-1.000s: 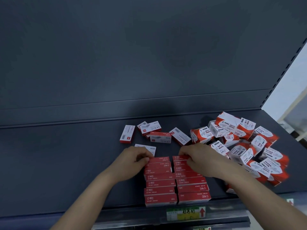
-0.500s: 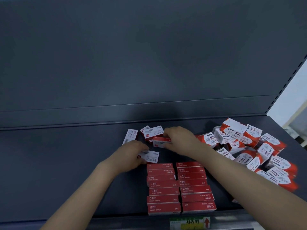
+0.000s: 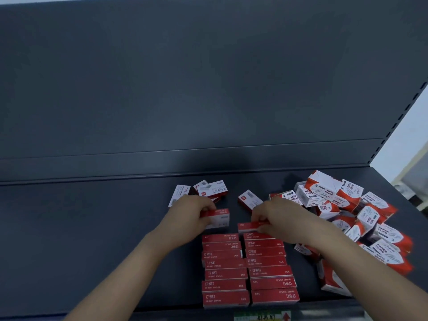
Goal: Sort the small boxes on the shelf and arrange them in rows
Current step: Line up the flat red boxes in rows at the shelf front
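Shelf (image 3: 92, 228): dark metal, one level, carrying all stock listed. Staple boxes, sorted: two columns lying flat and touching toward the front edge, left column (image 3: 224, 269) and right column (image 3: 269, 267), red faces up, some labels reversed. Staple boxes, loose (image 3: 213, 188): a few scattered near the back, unsorted. Paper clip boxes (image 3: 324, 188): a jumbled heap at the right, well apart from the loose ones, close beside the right column. Left hand (image 3: 194, 218): fingers curled round a white-sided staple box (image 3: 218, 220), held just behind the left column. Right hand (image 3: 282, 221): pinching a red staple box (image 3: 249, 225) at the rear end of the right column. Risks, as judged: either box set down askew would break the line and need squaring; a push while seating it could slide the whole column forward and tip the front boxes off the edge; the right forearm (image 3: 347, 262) lies across the heap and could drag paper clip boxes into the sorted columns.
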